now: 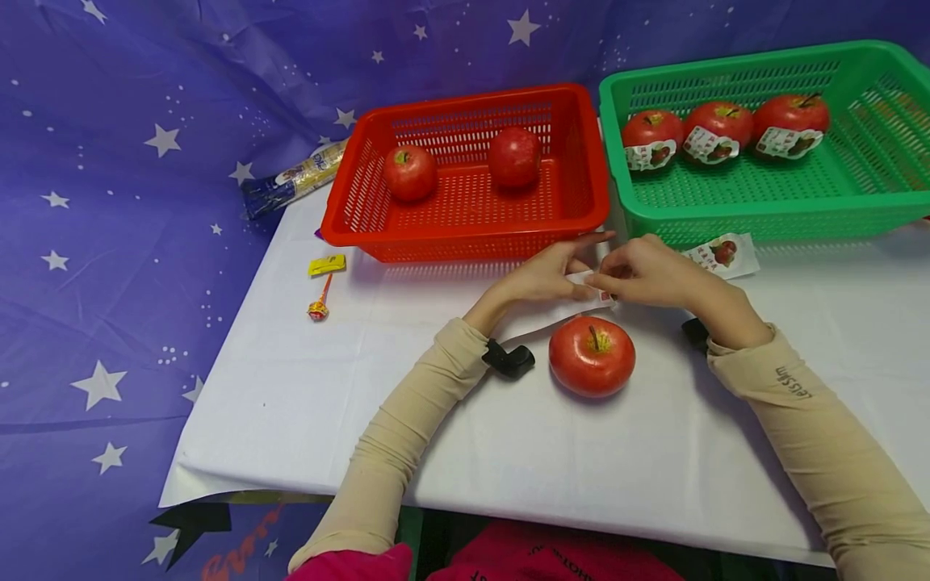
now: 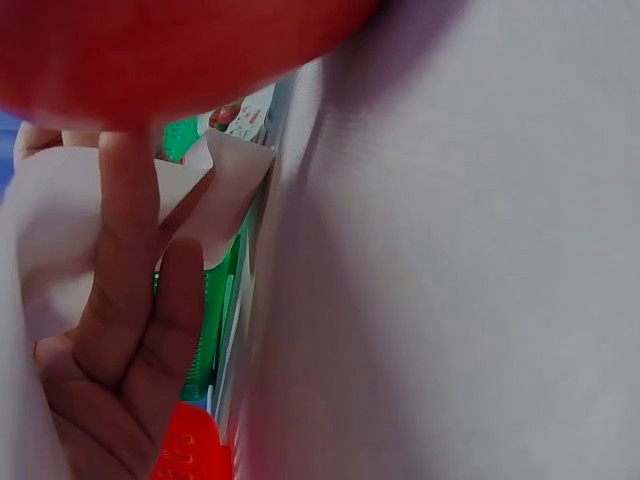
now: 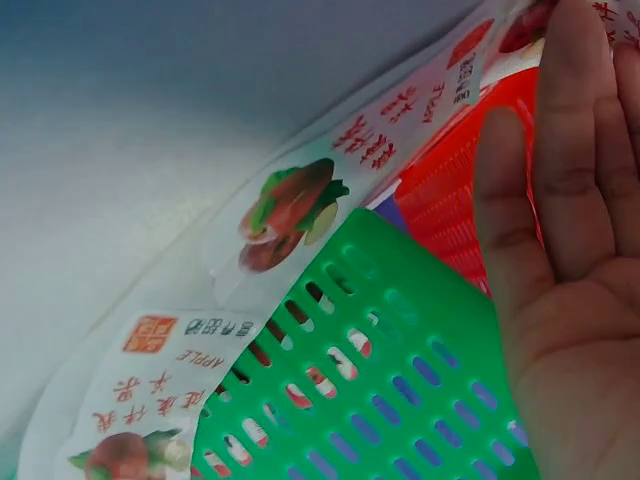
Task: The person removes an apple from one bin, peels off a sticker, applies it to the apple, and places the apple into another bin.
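A strip of apple-picture label stickers (image 1: 538, 317) runs beneath both hands, in front of the baskets. My left hand (image 1: 545, 274) grips the strip from the left, its white backing passing behind the fingers in the left wrist view. From the right, my right hand (image 1: 650, 270) pinches at a label on it, fingertips meeting the left hand's. More printed labels (image 3: 290, 215) stretch along the strip in the right wrist view. One red apple (image 1: 592, 359) with no label showing sits on the table just nearer than the hands; it looms large at the top of the left wrist view.
Behind the hands stands a red basket (image 1: 465, 240) with two apples. Beside it, a green basket (image 1: 770, 211) holds three labelled apples (image 1: 719, 133). To the left lie a lollipop (image 1: 318, 310), a small yellow packet (image 1: 327, 265) and a long blue-and-yellow package (image 1: 298, 177).
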Motion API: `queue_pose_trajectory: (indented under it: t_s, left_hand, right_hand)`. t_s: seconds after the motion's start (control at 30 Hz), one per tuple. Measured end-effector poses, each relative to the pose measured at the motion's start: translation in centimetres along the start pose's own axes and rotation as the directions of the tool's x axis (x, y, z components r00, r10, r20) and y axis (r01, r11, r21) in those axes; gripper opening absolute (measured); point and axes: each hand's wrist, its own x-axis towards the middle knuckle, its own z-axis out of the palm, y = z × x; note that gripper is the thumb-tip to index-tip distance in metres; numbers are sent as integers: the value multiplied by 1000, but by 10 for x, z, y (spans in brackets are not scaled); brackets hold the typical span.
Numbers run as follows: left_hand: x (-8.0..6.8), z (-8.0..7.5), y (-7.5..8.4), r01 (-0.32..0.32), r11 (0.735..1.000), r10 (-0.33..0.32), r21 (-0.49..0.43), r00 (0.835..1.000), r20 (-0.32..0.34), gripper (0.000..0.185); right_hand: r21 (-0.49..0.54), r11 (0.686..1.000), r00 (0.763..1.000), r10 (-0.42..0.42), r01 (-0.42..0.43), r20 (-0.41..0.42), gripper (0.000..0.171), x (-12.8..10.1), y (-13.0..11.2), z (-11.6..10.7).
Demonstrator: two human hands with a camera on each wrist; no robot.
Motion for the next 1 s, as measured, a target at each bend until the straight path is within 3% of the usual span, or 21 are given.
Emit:
queue_pose_trajectory:
  t_s: [0.1, 0.33, 0.53, 0.77, 1.0]
  left_hand:
    - [0, 0, 0, 0, 999, 1, 41, 1000, -7, 80]
    - [-1, 1, 0, 34, 999, -35, -21, 999, -24, 82]
    - [-1, 3, 1, 45, 995, -40, 90, 998, -54, 80]
    - [0, 3, 5, 64, 970, -52, 234, 997, -55, 78]
    - [0, 3, 6, 53, 960, -42, 274, 998, -45, 76]
  right_hand:
    - [-15, 1000, 1000, -9, 9, 4, 22, 0, -2, 0]
    - [-16, 1000, 1000, -9, 9, 6, 18, 0, -2, 0]
    - [-63, 998, 999, 0, -3, -45, 16, 1, -5, 3]
    - [-96, 995, 1000, 2, -5, -24, 21, 2, -9, 5]
    - [-158, 987, 999, 26, -29, -26, 25, 3, -14, 6]
